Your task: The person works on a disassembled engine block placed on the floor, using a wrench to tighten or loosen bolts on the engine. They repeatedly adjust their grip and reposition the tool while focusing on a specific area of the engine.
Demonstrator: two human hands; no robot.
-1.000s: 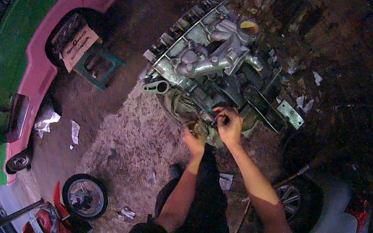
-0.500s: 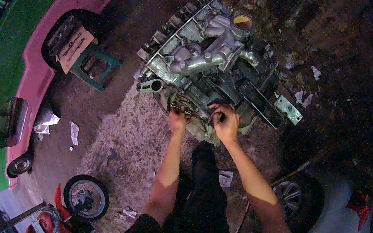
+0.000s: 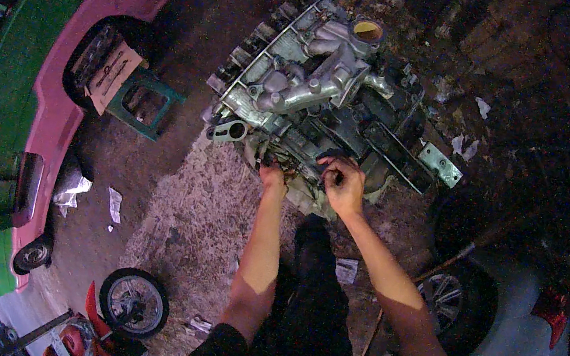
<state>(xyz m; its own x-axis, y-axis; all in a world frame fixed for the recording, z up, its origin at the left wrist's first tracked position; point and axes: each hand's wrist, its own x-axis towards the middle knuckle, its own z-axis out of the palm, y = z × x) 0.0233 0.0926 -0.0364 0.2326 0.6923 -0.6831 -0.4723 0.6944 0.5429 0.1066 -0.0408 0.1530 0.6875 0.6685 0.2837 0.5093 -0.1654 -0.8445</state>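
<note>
A silver and black engine [image 3: 313, 97] rests on the ground in front of me, with a cast metal intake manifold [image 3: 326, 84] on top. My left hand [image 3: 273, 175] is at its near edge, fingers curled in against small dark parts; what they grip is too dark to make out. A short way to the right, my right hand [image 3: 343, 187] is bent over the same edge. Its fingers curl toward the thumb around something dark that I cannot make out. Left of my left hand, a metal bracket [image 3: 227, 132] with a round hole sticks out from the engine.
At the left stand a green and pink vehicle [image 3: 68, 62] and a green stool [image 3: 144, 103] with cardboard on it. A motorcycle wheel [image 3: 133, 301] is at lower left. A grey car [image 3: 519, 349] is at lower right, with a long pole [image 3: 447, 262] beside its wheel. Paper scraps [image 3: 115, 203] litter the floor.
My left wrist has turned slightly and its fingers have shifted a little against the engine's edge. The right hand stays almost where it was.
</note>
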